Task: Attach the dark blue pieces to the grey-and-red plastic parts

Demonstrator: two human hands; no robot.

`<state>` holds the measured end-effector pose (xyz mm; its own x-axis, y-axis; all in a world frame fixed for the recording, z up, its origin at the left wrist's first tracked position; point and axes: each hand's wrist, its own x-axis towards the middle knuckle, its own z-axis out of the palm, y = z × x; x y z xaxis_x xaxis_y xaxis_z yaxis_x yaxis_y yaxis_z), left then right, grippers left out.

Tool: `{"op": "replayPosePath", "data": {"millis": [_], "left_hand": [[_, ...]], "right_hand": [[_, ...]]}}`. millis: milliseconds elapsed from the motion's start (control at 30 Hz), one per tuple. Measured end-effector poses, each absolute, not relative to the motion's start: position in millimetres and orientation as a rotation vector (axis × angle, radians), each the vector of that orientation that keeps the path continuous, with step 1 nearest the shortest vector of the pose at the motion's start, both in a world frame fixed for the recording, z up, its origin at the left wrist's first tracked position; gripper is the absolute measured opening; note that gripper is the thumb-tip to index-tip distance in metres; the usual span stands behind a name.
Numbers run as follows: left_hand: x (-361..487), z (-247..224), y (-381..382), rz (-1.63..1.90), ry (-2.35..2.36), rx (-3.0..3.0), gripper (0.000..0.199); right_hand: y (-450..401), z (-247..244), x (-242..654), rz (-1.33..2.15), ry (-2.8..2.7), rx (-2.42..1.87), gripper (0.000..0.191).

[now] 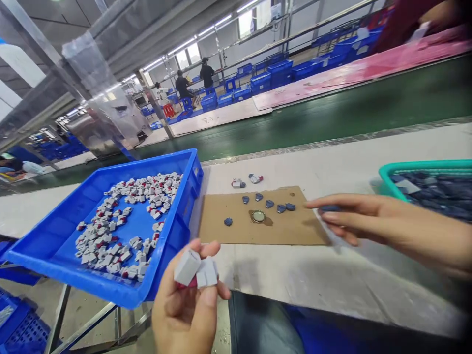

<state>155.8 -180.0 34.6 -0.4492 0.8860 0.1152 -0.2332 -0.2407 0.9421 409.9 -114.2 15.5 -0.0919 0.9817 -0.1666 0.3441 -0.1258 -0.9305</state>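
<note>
Near the bottom middle, my left hand (188,300), palm up, is closed around small white blocks (187,268) with a dark red part showing beneath them. My right hand (363,216) is over the right end of a brown cardboard sheet (228,236), its thumb and fingers pinching a dark blue piece (330,208). A pale blur lies under those fingers; I cannot tell what it is. Several small dark blue pieces (269,203) and a round metal cap (257,216) with a wet patch lie on the cardboard. Behind it are two white pieces with dark ends (255,178).
A large blue tray (173,228) at left holds many white-and-red pieces. A green basket (424,166) of dark pieces stands at right. Beyond the white table (332,160) runs a green conveyor belt (228,140). Across it, a person's arm (405,24) shows; others are farther back.
</note>
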Motion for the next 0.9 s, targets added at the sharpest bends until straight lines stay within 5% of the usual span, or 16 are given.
{"op": "replayPosePath", "data": {"millis": [267, 667, 900], "left_hand": [[162, -9, -163, 1.179, 0.747, 0.528, 0.020], [149, -42, -132, 1.191, 1.065, 0.781, 0.021], [167, -59, -106, 1.263, 1.169, 0.859, 0.065]], "right_hand": [[-102, 6, 358, 1.469, -1.568, -1.380, 0.036], [-58, -25, 339, 0.974, -1.714, -1.567, 0.029], [-52, -24, 350, 0.900, -1.928, -1.565, 0.025]]}}
